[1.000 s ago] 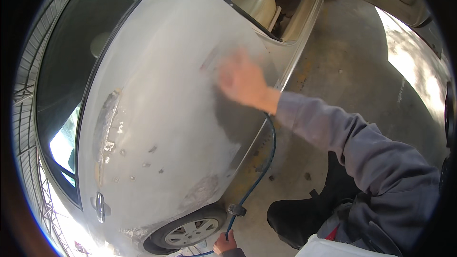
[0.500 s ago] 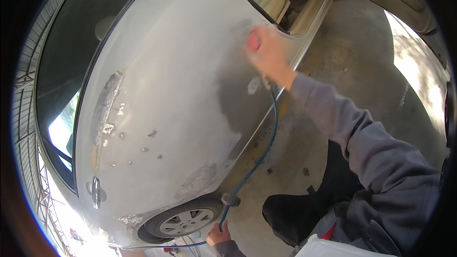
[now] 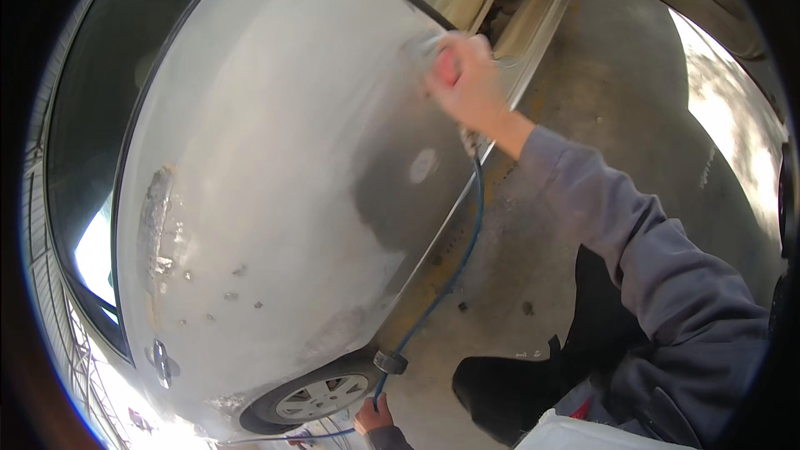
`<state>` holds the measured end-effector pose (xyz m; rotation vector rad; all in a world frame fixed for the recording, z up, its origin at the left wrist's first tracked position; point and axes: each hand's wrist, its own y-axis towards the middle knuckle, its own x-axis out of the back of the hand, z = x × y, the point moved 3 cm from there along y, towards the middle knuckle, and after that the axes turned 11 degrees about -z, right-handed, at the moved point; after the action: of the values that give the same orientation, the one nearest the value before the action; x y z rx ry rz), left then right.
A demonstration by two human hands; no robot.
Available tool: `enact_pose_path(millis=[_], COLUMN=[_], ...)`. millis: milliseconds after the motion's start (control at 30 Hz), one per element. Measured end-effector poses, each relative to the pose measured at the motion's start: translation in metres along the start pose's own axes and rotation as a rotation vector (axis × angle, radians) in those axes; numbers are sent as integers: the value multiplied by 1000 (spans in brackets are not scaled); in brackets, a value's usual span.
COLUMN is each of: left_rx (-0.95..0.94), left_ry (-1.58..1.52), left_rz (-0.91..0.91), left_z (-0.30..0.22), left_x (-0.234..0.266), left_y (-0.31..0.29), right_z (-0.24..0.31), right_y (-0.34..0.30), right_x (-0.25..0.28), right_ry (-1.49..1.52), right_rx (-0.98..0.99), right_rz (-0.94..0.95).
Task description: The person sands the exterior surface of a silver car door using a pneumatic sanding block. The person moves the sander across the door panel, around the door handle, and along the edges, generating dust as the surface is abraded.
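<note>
Two hands closed: right hand (image 3: 473, 93) round one red-topped tool (image 3: 449, 68), left hand (image 3: 370, 418) round one hose (image 3: 480, 204)

Right hand (image 3: 477, 93) blurring, its grip mostly hiding a red tool (image 3: 449, 67), left sleeve (image 3: 389, 438) running off the lower edge, car body (image 3: 275, 158) covering part of the wheel (image 3: 321, 398), small items (image 3: 302, 437) near it looking too tiny to identify
</note>
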<state>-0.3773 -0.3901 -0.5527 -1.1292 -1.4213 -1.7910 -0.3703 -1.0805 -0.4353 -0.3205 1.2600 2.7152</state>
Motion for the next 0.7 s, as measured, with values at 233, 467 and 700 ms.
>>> enact_pose_path(millis=[233, 467, 700], left_rx=[-35, -148, -219], left_ry=[1, -174, -141], left_rz=[-41, 58, 115], left_z=[-2, -6, -11], left_x=[-52, -90, -121], left_y=[15, -9, -9], right_z=[9, 122, 180], right_y=[-5, -117, -192], right_x=[-5, -23, -29], right_ry=[-2, 32, 194], right_rx=[-19, 213, 474], right_rz=[-30, 128, 396])
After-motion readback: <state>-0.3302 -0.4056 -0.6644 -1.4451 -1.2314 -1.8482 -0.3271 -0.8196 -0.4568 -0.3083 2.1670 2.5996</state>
